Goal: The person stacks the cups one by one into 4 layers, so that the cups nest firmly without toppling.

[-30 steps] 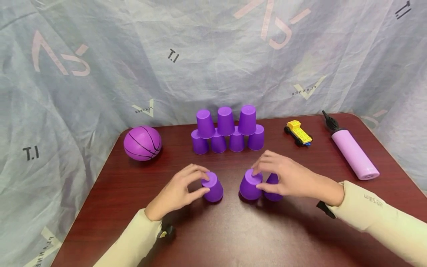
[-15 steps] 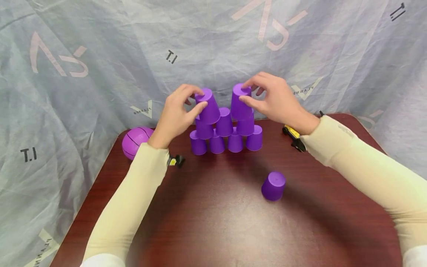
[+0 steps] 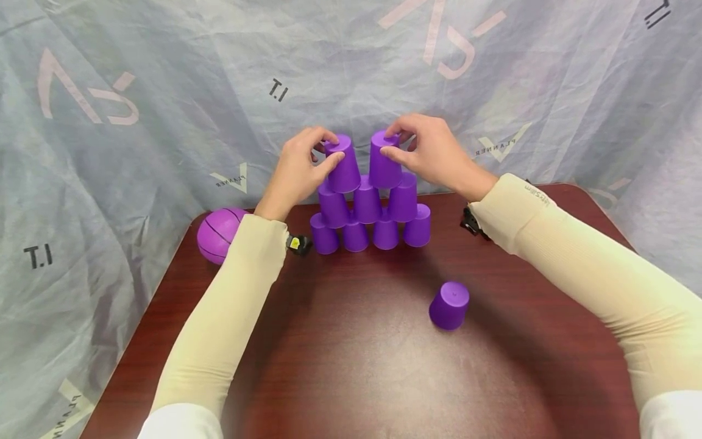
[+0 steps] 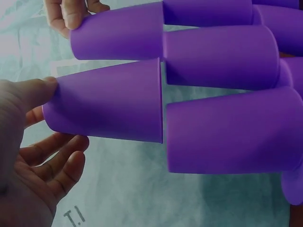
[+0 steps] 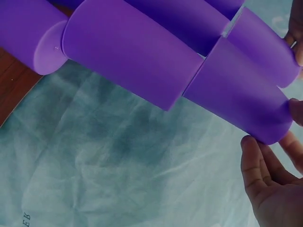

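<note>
Purple upside-down cups form a stack at the back of the table, with a bottom row (image 3: 386, 235) of several and a middle row (image 3: 366, 204) of three. My left hand (image 3: 300, 163) pinches a cup (image 3: 344, 167) near its base, thumb in front, over the gap between the left and middle cups. With thumb and fingers my right hand (image 3: 433, 149) grips another cup (image 3: 385, 164) over the middle and right ones. In the left wrist view the left cup (image 4: 109, 104) has its rim right at the middle row. The right cup's rim (image 5: 203, 66) meets the row in the right wrist view.
A single purple cup (image 3: 450, 306) stands upside down at the front right of the brown table (image 3: 351, 360). At the left edge a purple ball (image 3: 216, 235) sits partly behind the left sleeve. A grey printed curtain (image 3: 329, 55) hangs behind.
Both hands took two cups from the front of the table up onto the middle row. Since half a second ago, the right-hand cup has shifted left and both have settled into place.
</note>
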`<state>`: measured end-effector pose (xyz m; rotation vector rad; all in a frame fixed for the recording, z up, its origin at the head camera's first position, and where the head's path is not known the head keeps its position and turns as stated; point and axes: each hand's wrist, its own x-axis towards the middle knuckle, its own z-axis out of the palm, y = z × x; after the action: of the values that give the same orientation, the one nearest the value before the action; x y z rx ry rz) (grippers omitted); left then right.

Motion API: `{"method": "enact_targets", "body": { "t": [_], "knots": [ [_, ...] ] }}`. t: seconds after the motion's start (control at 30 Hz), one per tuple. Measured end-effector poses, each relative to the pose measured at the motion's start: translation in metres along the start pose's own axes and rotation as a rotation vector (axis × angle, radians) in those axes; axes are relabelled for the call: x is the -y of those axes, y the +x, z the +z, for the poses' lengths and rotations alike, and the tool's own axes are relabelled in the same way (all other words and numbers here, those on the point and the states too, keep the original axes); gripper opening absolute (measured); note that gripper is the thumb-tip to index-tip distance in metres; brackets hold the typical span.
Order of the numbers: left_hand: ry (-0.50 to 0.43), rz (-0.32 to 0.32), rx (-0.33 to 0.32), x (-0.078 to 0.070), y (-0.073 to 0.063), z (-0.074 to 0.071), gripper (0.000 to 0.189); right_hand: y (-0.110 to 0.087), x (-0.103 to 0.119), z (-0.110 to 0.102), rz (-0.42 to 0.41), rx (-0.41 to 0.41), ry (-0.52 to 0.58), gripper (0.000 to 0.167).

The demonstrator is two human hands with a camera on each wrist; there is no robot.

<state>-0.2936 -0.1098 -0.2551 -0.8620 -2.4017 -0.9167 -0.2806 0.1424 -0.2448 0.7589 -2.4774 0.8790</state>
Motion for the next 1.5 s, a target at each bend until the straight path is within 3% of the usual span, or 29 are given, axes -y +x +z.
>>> {"method": "enact_targets", "body": {
  "t": [0.2, 0.37, 0.53, 0.67, 0.83, 1.0, 1.2, 1.4, 1.5],
  "knots": [
    [-0.014, -0.037, 0.035, 0.005, -0.001, 0.003, 0.025, 0.002, 0.0, 0.0, 0.029, 0.047, -0.018, 0.027],
    [-0.067, -0.041, -0.007, 0.01, -0.007, 0.008, 0.035, -0.013, 0.0, -0.004, -0.064, -0.012, -0.034, 0.035],
    [-0.145, -0.042, -0.053, 0.015, -0.018, 0.016, 0.045, -0.065, -0.002, -0.009, -0.226, -0.059, -0.028, 0.036],
    [-0.168, -0.041, -0.057, 0.019, -0.024, 0.024, 0.048, -0.117, -0.006, -0.01, -0.299, 0.084, -0.021, 0.033],
    [-0.174, -0.021, -0.042, 0.022, -0.028, 0.029, 0.051, -0.176, -0.014, -0.012, -0.284, 0.29, -0.057, 0.031],
    [-0.172, -0.014, -0.03, 0.024, -0.03, 0.032, 0.053, -0.214, -0.023, -0.008, -0.294, 0.332, -0.013, 0.033],
    [-0.17, -0.037, -0.021, 0.026, -0.03, 0.037, 0.053, -0.229, -0.028, 0.003, -0.293, 0.306, 0.069, 0.036],
    [-0.197, -0.03, -0.052, 0.027, -0.029, 0.041, 0.047, -0.228, -0.026, 0.006, -0.274, 0.304, 0.06, 0.032],
    [-0.211, -0.02, -0.067, 0.029, -0.028, 0.043, 0.045, -0.224, -0.023, 0.008, -0.281, 0.26, 0.062, 0.029]
  ]
}}
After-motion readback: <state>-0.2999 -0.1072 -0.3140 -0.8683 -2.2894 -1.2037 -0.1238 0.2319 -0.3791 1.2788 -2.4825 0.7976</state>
